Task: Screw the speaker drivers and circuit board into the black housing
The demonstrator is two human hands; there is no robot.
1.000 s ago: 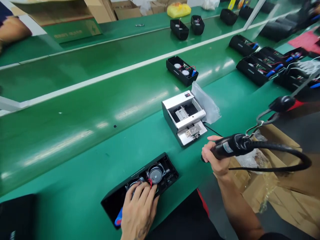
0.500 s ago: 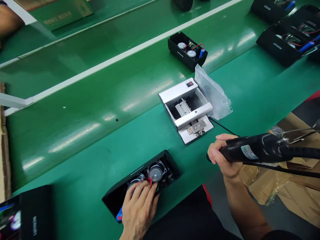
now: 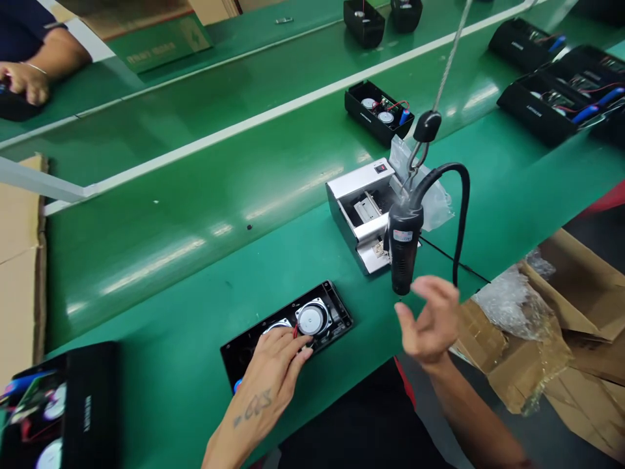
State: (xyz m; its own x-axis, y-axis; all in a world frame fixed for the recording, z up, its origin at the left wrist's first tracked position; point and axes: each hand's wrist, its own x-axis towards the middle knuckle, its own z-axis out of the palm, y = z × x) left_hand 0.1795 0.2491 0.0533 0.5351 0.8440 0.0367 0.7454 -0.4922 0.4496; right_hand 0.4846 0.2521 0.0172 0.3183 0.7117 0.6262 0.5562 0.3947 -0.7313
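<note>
A black speaker housing (image 3: 280, 326) lies open side up in front of me. One round speaker driver (image 3: 313, 319) shows fully inside it, and a second is partly covered by my left hand (image 3: 273, 365). My left fingers are bent together down inside the housing at the red wires; what they pinch is hidden. A blue cylindrical cell (image 3: 237, 385) peeks out by my wrist. My right hand (image 3: 432, 322) is open, thumb and fingers apart, just below and right of a black electric screwdriver (image 3: 405, 251). The screwdriver hangs upright from a cable, bit downward.
Behind the screwdriver stands a silver screw feeder (image 3: 359, 179), with a plastic bag (image 3: 437, 202) beside it. Other open housings sit at the left (image 3: 88, 404), behind the feeder (image 3: 378, 114) and at the right (image 3: 541, 107). Cardboard boxes (image 3: 581, 286) lie lower right. A co-worker's hand (image 3: 27, 81) is upper left.
My right hand has let go of the screwdriver, which has swung from lying sideways to hanging upright. The housing has tipped to face upward more, with my left hand still in it.
</note>
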